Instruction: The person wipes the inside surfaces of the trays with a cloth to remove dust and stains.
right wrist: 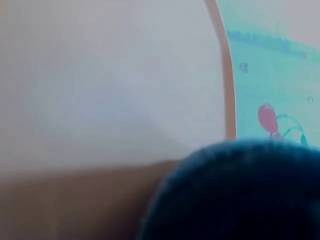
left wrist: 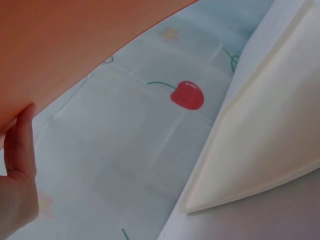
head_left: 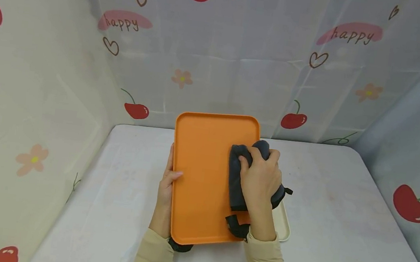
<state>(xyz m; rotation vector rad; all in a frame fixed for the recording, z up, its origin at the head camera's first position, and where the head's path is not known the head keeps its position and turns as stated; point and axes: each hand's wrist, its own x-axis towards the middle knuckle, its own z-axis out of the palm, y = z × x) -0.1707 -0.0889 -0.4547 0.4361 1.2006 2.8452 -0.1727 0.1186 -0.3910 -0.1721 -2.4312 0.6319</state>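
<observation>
An orange tray (head_left: 202, 174) is held up over the table, its inner face toward the head camera. My left hand (head_left: 165, 189) grips its left edge, thumb over the rim and the other fingers behind. In the left wrist view, fingers (left wrist: 21, 135) touch the tray's underside (left wrist: 75, 45). My right hand (head_left: 261, 179) holds a bunched dark grey cloth (head_left: 236, 169) against the tray's right side. Close up in the right wrist view, the cloth (right wrist: 240, 195) covers the lower right, and the tray's face (right wrist: 110, 90) looks washed out and pale.
A cream tray (head_left: 281, 223) lies on the white-covered table (head_left: 340, 225), partly hidden behind the orange one. Cherry-printed curtains (head_left: 234, 64) enclose the table at the back and sides. Black straps (head_left: 237, 228) sit around the wrists.
</observation>
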